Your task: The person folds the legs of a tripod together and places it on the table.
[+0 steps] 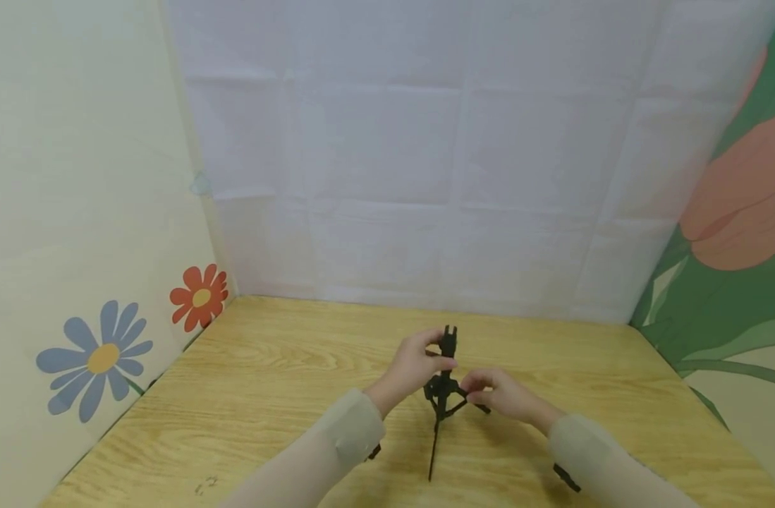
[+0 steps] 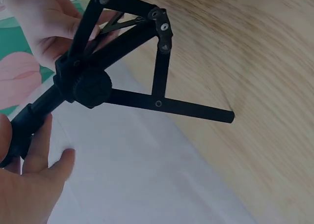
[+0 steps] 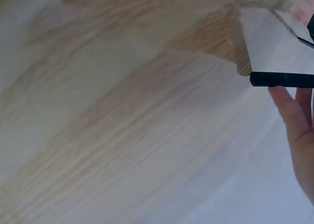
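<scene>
A small black tripod point(image 1: 442, 395) stands over the wooden table in the head view, its legs spread. My left hand point(image 1: 415, 367) grips its upper column just below the forked top. Lower down and to the right, my right hand point(image 1: 504, 395) pinches one of the legs between thumb and fingers. The left wrist view shows a round knob point(image 2: 92, 89) on the hub, with hinged braces running to the legs. Seen from the right wrist, the end of the held leg point(image 3: 282, 79) pokes out past my fingertips, close over the table.
A white cloth point(image 1: 387, 176) hangs behind the wooden table point(image 1: 285, 395). Side panels carry flowers: a blue one point(image 1: 101, 360) at left, a large pink one point(image 1: 742, 197) at right. Small black pieces show beside the left sleeve point(image 1: 355, 427) and the right sleeve point(image 1: 580, 444).
</scene>
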Demonstrator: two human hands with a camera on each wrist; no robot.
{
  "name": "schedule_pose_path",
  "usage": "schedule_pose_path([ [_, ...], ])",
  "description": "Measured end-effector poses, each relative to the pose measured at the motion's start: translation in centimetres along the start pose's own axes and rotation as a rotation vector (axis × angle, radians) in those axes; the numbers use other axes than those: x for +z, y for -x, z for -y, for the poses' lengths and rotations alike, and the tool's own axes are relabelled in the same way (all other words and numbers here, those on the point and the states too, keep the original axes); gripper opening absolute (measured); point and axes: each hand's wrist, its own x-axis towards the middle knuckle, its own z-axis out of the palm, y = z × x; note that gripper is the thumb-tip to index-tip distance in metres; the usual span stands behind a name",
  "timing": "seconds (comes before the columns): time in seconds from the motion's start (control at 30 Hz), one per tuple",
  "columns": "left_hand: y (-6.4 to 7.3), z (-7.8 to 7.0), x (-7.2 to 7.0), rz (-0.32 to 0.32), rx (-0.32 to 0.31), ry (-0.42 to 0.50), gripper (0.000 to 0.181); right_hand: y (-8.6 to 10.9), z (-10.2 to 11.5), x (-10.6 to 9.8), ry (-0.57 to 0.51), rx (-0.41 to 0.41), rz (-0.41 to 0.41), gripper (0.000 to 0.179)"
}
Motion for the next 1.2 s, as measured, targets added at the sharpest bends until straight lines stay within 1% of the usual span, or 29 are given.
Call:
schedule_pose_path([
  [0.23,-0.2,0.3,-0.1,-0.026,0.012,-0.015,0.055,-0.1,0.1,0.2,0.049,-0.022,-0.007,0.009],
  [0.4,-0.4,0.4,-0.1,-0.038,0.017,-0.017,0.051,-0.2,0.0,0.2,0.053,-0.014,-0.022,0.009],
  [0.63,-0.6,0.3,-0.1,-0.065,0.023,-0.016,0.045,-0.2,0.1,0.3,0.068,-0.033,-0.034,0.008],
  [0.77,-0.7,0.2,0.0,-0.061,0.025,-0.006,0.04,-0.2,0.2,0.5,0.045,-0.053,-0.043,0.007],
  [0.87,-0.7,0.2,0.0,-0.057,0.036,0.0,0.038,-0.2,0.2,0.6,0.006,-0.062,-0.05,0.007],
  [0.97,-0.8,0.3,0.0,-0.058,0.032,0.013,0.04,-0.2,0.3,0.7,-0.045,-0.039,-0.051,0.005],
  [1.1,-1.0,0.4,0.0,-0.067,0.023,0.035,0.043,-0.2,0.4,0.8,-0.127,0.013,-0.042,0.005],
  [1.2,-1.1,0.4,0.0,-0.07,0.022,0.047,0.042,-0.2,0.2,0.8,-0.167,0.031,-0.032,0.005],
])
